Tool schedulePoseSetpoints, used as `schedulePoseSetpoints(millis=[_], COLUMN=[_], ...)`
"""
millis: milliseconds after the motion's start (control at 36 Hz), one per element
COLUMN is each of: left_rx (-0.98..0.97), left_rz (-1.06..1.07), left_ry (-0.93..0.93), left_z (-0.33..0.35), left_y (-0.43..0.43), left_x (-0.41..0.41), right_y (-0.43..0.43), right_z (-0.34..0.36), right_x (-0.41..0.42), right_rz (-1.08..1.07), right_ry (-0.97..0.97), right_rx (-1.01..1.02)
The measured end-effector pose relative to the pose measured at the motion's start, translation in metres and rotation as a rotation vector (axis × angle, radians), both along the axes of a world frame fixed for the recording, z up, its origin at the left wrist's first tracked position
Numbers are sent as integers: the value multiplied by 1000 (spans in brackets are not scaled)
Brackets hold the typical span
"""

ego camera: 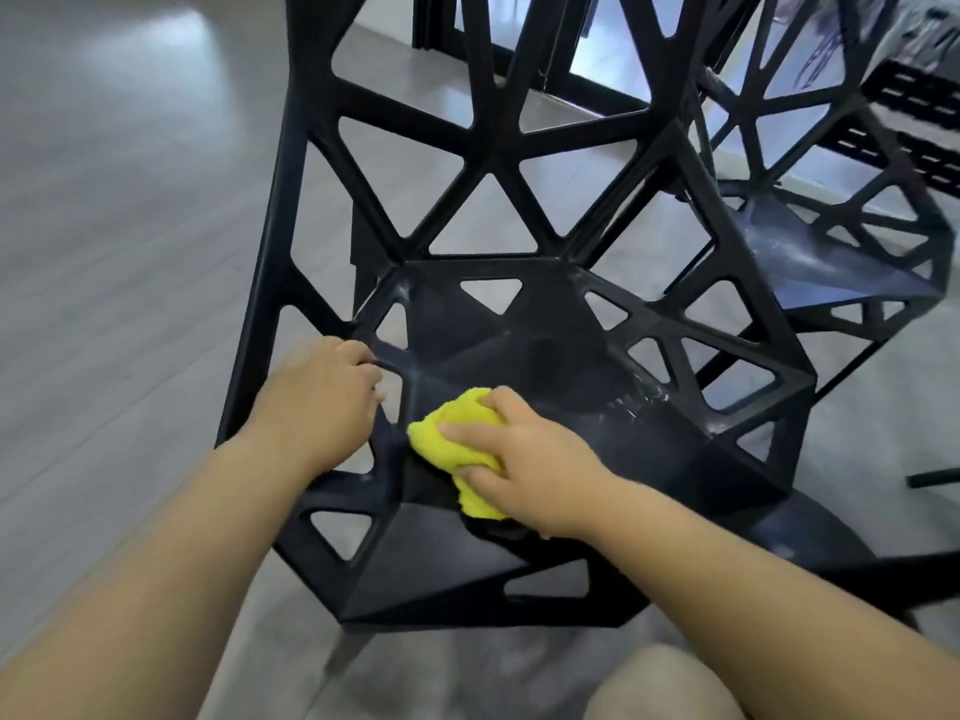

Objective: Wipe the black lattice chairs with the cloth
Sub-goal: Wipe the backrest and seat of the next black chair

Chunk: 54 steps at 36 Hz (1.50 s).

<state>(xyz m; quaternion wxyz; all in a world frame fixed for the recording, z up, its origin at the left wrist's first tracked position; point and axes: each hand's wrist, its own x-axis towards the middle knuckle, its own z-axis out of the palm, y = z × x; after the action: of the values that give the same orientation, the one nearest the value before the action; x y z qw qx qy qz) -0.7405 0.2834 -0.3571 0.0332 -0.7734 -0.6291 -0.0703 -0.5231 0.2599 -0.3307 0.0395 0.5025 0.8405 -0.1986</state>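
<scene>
My right hand (524,459) presses a bunched, fluffy yellow cloth (457,439) onto the dusty faceted seat of the nearest black lattice chair (545,366), while my left hand (327,392) grips its triangular-holed side strut.

So the floor (130,210) under me is pale grey wood-look planks with a soft shine. Standing right on it is the black plastic lattice chair (519,314) in front of me, and a second black lattice chair (841,262) just beside it on the right.
</scene>
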Motion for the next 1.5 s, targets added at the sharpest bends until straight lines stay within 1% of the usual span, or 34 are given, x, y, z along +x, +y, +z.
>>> schedulePoseSetpoints(millis=[83,167,222,250,306,361,444,528,583,667,750,833,917,944,1000,1056,1083,1167,1222,1278,1333,1389,1444,1500], left_rx=[24,60,59,47,13,-16,-30,-3,-1,-22,-37,-38,8,23,34,53,64,87,151,252,380,473,496,468], left_rz=[0,-4,-12,-19,-38,-65,-75,-56,-35,-1,33,66,65,65,68,76,79,100,96,82,53,22,-3,-8], left_ry=[82,109,140,158,185,182,141,83,60,65,67,64,27,20,19,22,11,-33,-78,-173,-271,-314,-304,-239], left_z=[2,2,1,0,-1,-1,1,0,-1,0,1,2,2,2,2,2,2,2,0,-4,-7,-9,-11,-13], left_y=[-27,-52,-67,-73,-79,-78,-73,-69,-69,-67,-61,-51,-39,-36,-30,-26,-25,-26,-29,-33,-35,-37,-37,-37], left_x=[5,10,11,11,11,11,13,17,18,19,23,31,41,44,48,50,49,49,47,45,41,37,34,32], right_y=[13,33,42,44,44,40,29,7,-5,-10,0,22,42,47,53,55,53,34,19,6,-1,-12,-27,-39], right_z=[-2,-5,-6,-6,-4,1,3,-2,-2,-2,-3,-4,-2,-2,-4,-3,0,8,7,1,-6,-9,-10,-13], right_x=[45,90,104,104,91,65,14,-29,-36,-11,32,81,114,118,112,89,75,21,-10,-30,-33,-26,-13,7], right_rz=[-191,-489,-666,-711,-712,-621,-495,-249,-100,-34,-132,-405,-702,-757,-800,-752,-691,-414,-325,-275,-224,-132,-15,82], right_ry=[-69,-164,-167,-174,-230,-259,-154,-64,-3,45,15,-62,-59,-63,-104,-138,-142,-90,-41,-1,28,63,132,206], right_rx=[61,153,193,209,230,218,134,113,103,63,76,168,244,253,262,248,229,195,173,195,239,280,294,278])
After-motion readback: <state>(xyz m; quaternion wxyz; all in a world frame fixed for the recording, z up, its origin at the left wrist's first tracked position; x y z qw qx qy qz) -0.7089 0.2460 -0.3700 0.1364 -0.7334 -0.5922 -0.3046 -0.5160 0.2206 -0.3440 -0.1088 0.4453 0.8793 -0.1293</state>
